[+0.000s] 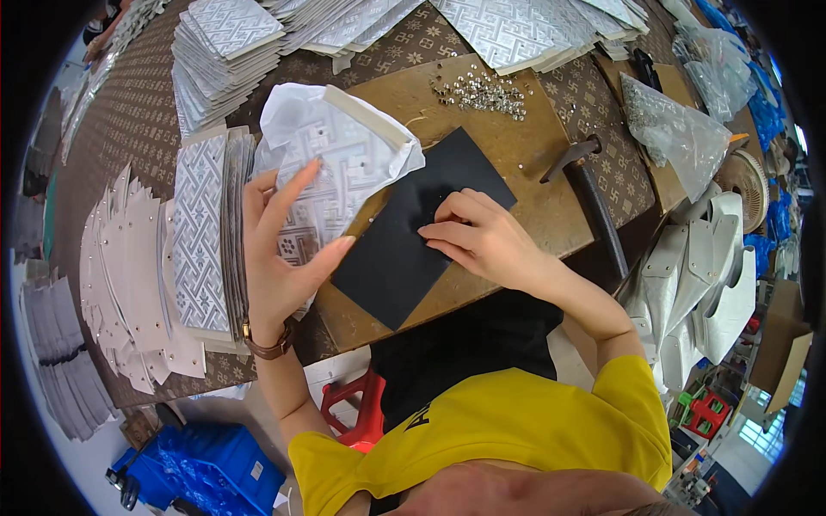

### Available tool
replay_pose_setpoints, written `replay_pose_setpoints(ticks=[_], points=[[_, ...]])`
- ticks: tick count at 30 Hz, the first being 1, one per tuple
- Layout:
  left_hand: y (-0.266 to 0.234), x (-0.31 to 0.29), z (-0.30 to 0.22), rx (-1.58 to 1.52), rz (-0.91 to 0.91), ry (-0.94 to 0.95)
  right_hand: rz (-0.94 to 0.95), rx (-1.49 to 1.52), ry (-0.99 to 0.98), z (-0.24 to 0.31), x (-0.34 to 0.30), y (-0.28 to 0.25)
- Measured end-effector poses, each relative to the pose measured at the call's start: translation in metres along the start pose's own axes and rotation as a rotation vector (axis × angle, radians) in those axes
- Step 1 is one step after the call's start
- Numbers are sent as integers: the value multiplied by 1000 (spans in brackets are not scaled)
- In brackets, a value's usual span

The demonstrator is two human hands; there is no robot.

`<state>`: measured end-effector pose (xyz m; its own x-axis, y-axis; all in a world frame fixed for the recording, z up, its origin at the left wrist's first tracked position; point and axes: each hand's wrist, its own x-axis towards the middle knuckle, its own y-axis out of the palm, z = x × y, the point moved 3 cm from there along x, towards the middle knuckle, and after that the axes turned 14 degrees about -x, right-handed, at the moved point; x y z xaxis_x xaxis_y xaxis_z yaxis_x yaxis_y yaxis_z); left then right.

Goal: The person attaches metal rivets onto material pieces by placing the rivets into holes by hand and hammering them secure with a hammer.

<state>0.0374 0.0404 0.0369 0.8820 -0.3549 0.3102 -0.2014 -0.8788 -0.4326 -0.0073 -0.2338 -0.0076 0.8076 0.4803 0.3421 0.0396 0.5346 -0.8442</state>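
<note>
A black rectangular sheet (396, 273) lies slantwise on a brown board. Over its middle, my right hand (482, 234) is closed in a pinch, fingertips together at the sheet; whatever they hold is hidden or too small to name. To the left, my left hand (280, 236) has its thumb and forefinger spread wide across a silver-patterned piece with a white edge (340, 150). That piece stands partly folded at the sheet's left end, and small metal dots show on it. I cannot tell whether the left fingers touch it.
Small silver studs (486, 93) are heaped on the brown board (551, 185). A hammer (594, 206) lies right. Patterned panels (202, 232) and studded cream pieces (125, 267) stack left; white studded pieces (693, 267) pile right. A clear plastic bag (675, 129) sits at the upper right.
</note>
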Motion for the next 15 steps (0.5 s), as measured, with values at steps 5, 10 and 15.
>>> replay_pose_setpoints(ticks=[5, 10, 15], points=[[6, 2, 2, -23, 14, 74, -106, -127, -20, 2, -7, 2], [6, 3, 0, -54, 2, 75, 27, -235, -36, -12, -26, -4], [5, 1, -2, -57, 9, 81, 81, -331, 45, -26, -39, -24]])
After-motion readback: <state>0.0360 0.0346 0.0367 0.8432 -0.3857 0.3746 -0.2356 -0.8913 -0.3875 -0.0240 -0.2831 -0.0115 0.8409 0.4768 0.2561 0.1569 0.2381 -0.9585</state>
